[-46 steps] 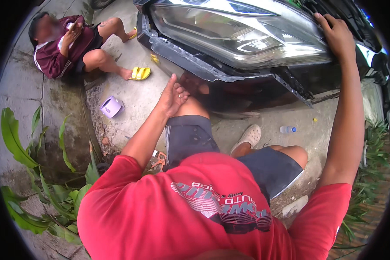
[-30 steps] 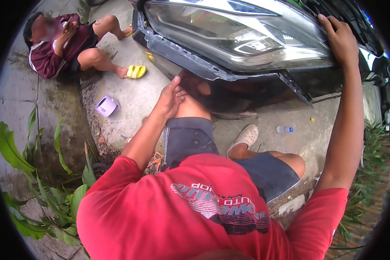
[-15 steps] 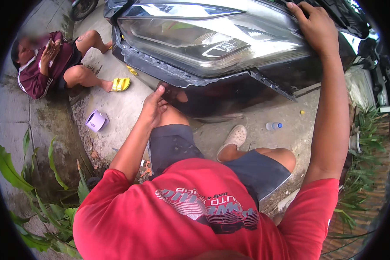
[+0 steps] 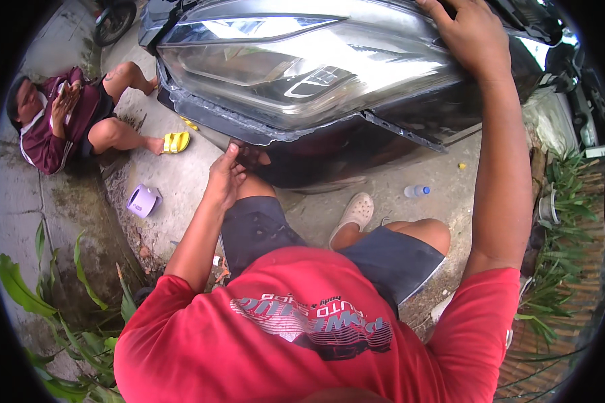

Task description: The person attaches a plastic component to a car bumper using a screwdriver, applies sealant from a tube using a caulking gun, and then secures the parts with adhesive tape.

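Observation:
A large clear headlight (image 4: 269, 67) stands in front of me, framed in black, with a rough, chipped-looking dark lower edge. Below it hangs a glossy dark panel (image 4: 329, 158) that mirrors part of my hand. My right hand (image 4: 474, 37) is hooked over the headlight's upper right edge; some of its fingertips are cut off by the frame. Low on the left, my left hand (image 4: 225, 178) has its fingers curled and its thumb up against the panel's edge. Whatever lies inside those fingers is hidden.
Another person (image 4: 60, 114) sits at the left, hands together, in yellow sandals (image 4: 175, 142). A purple container (image 4: 143, 201) and a clear bottle (image 4: 415, 191) are on the concrete. Plants (image 4: 23, 285) grow along the left, more leaves (image 4: 561, 262) at the right. A wheel (image 4: 115, 23) shows far left.
The whole view has turned a little, so the headlight sits further left in it. Both hands keep about the same places on the headlight and the panel.

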`<state>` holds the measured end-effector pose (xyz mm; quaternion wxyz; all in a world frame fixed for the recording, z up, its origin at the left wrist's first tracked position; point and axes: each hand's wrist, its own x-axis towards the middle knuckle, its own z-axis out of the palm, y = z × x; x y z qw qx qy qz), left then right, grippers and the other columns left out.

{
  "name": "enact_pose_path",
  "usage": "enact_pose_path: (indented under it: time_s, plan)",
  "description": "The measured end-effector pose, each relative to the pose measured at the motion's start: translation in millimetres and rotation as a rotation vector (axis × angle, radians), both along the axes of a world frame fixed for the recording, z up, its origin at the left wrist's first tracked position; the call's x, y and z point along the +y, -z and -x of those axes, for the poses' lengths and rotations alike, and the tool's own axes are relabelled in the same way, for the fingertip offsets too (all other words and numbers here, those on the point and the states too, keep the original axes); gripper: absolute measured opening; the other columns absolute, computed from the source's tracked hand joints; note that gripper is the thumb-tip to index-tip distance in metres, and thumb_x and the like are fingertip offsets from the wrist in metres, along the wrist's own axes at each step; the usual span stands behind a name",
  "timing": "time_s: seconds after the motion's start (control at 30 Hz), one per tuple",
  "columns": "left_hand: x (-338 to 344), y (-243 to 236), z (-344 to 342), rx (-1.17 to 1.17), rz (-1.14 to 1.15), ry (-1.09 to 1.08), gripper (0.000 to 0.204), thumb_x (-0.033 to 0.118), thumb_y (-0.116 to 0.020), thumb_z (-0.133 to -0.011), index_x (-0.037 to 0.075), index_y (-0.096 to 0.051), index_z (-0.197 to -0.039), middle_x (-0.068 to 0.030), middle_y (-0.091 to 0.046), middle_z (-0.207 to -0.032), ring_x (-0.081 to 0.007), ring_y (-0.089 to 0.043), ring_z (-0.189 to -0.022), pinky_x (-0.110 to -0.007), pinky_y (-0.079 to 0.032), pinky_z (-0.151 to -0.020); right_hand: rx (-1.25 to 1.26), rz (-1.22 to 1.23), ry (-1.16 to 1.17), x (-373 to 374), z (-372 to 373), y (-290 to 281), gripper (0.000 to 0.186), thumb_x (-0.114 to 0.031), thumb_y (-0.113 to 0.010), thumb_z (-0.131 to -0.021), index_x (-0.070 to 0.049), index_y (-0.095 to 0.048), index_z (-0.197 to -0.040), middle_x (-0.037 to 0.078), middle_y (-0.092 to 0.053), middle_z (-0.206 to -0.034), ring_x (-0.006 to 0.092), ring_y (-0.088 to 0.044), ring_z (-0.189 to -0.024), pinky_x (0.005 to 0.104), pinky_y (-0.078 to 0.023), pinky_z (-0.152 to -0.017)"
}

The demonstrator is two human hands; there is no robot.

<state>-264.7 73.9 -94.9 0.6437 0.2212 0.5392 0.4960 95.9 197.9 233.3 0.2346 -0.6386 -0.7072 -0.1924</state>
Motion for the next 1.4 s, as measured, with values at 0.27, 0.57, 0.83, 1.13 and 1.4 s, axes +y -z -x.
enact_pose_path:
  time_s: [0.27, 0.57, 0.83, 1.13, 1.4]
  plan:
    - [1, -17, -11, -0.028, -0.020, 0.022, 0.045, 0.057, -0.069, -0.099, 0.015, -0.067, -0.116, 0.0050, -0.068, -0.099, -0.0081, -0.060, -0.087, -0.023, -0.045, -0.072, 0.052, -0.142, -0.116, 7, -7, 13, 0.044, -0.044, -0.067, -0.095, -0.004, -0.073, -0.113, 0.021, -0.067, -0.114, 0.0392, -0.061, -0.112, 0.0495, -0.046, -0.101]
    - [-1, -16, -12, -0.029, -0.034, 0.006, 0.054, 0.057, -0.073, -0.096, 0.010, -0.066, -0.120, 0.0008, -0.070, -0.103, -0.0102, -0.065, -0.088, -0.023, -0.046, -0.070, 0.124, -0.206, -0.414, -75, -21, 110, 0.096, -0.055, -0.081, -0.086, -0.008, -0.041, -0.159, 0.024, -0.035, -0.165, 0.0462, -0.030, -0.153, 0.0591, -0.022, -0.124]
    - [0, -11, -11, -0.014, -0.014, 0.000, 0.061, 0.058, -0.077, -0.092, 0.008, -0.062, -0.123, -0.0010, -0.073, -0.111, -0.0065, -0.064, -0.092, -0.022, -0.045, -0.071, 0.091, -0.030, -0.226, -99, 8, 137, 0.134, -0.069, -0.084, -0.074, -0.014, -0.010, -0.171, 0.023, 0.000, -0.176, 0.0505, 0.000, -0.161, 0.0689, -0.009, -0.125]
    - [3, -4, -9, -0.027, 0.002, 0.002, 0.063, 0.056, -0.080, -0.090, 0.007, -0.061, -0.124, -0.0010, -0.073, -0.111, -0.0040, -0.059, -0.089, -0.021, -0.044, -0.070, 0.106, 0.021, -0.211, -100, 13, 131, 0.136, -0.065, -0.086, -0.074, -0.015, -0.006, -0.172, 0.023, 0.006, -0.176, 0.0490, 0.007, -0.161, 0.0693, -0.007, -0.125]
    - [4, -17, -12, -0.024, 0.014, 0.023, 0.068, 0.058, -0.083, -0.085, 0.004, -0.060, -0.118, 0.0004, -0.068, -0.106, -0.0050, -0.053, -0.082, -0.020, -0.044, -0.067, 0.116, 0.048, -0.227, -101, 18, 123, 0.132, -0.059, -0.087, -0.077, -0.014, -0.006, -0.172, 0.027, 0.006, -0.175, 0.0507, 0.005, -0.161, 0.0640, -0.007, -0.128]
